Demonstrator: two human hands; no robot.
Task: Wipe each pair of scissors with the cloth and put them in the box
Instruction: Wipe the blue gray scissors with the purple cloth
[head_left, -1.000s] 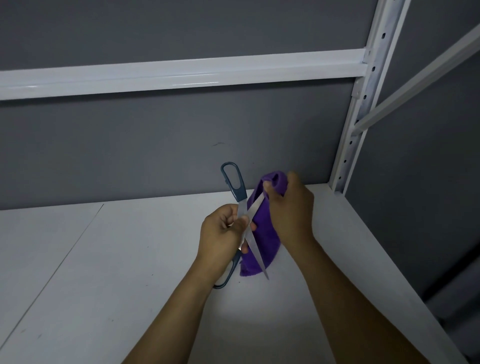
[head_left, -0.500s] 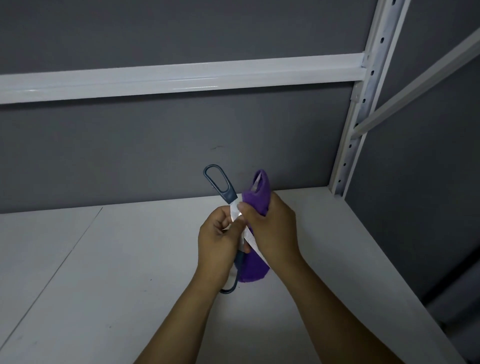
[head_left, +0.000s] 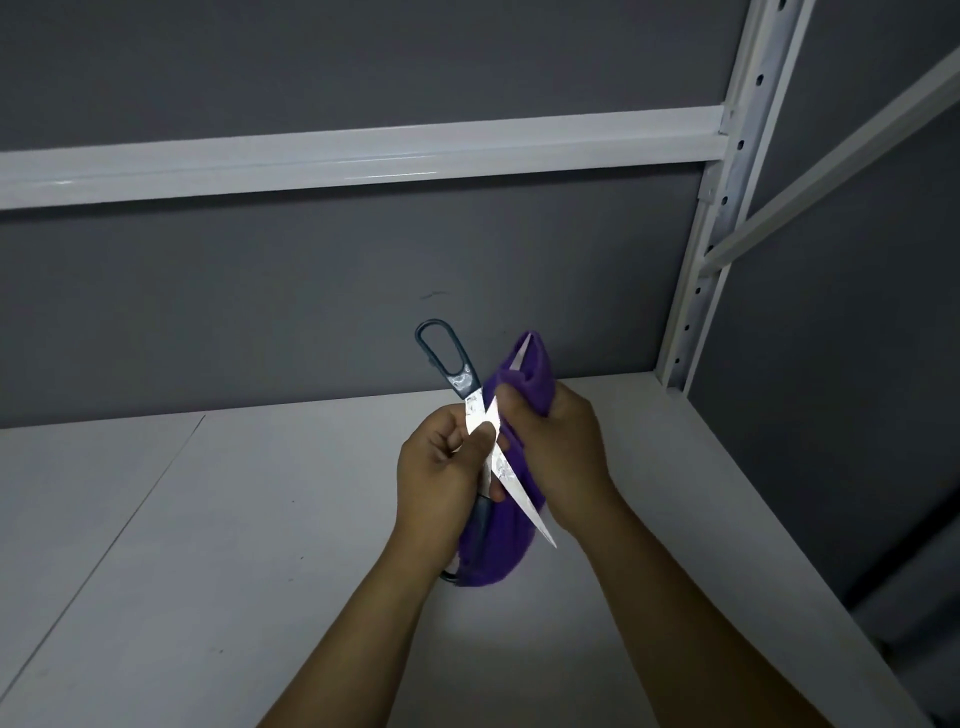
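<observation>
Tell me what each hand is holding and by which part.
The left hand grips the open scissors around the pivot, where the blades cross. The right hand holds the purple cloth bunched, pinching it around the upper blade.

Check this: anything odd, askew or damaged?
Nothing looks damaged. The scissors are splayed open: the left hand pinches a bare blade, and one point juts out past the cloth near the right hand.

- A white shelf (head_left: 208, 571) with a thin seam (head_left: 150, 499) running across its left part.
- A grey back wall (head_left: 260, 301) with a small dark mark (head_left: 434, 295).
- A white horizontal rail (head_left: 363, 156) on the wall.
- A perforated white upright (head_left: 727, 208) at the right, with a slanted brace (head_left: 831, 171) joining it.
</observation>
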